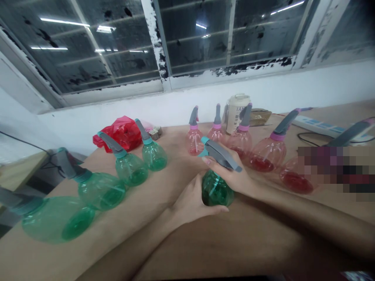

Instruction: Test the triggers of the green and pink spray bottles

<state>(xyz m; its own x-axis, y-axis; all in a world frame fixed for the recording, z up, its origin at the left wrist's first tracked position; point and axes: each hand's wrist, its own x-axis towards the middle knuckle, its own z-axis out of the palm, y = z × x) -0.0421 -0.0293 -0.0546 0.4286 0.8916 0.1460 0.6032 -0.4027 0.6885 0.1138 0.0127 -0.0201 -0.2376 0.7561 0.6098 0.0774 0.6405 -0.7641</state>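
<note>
A green spray bottle with a grey and teal spray head stands between my hands, near the middle of the table. My left hand is wrapped around the lower left of its body, thumb toward the front. Around the neck, just under the spray head, my right hand is closed. Its far fingers are partly hidden behind the bottle. On the left, several more green spray bottles form a slanting row. Pink spray bottles with red liquid line the right side, the closest of them beside my right forearm.
A red plastic bag lies at the back left, beside small boxes. Behind the pink bottles are a white canister and a brown package. A power strip with a black cable lies at the right. The window wall borders the table.
</note>
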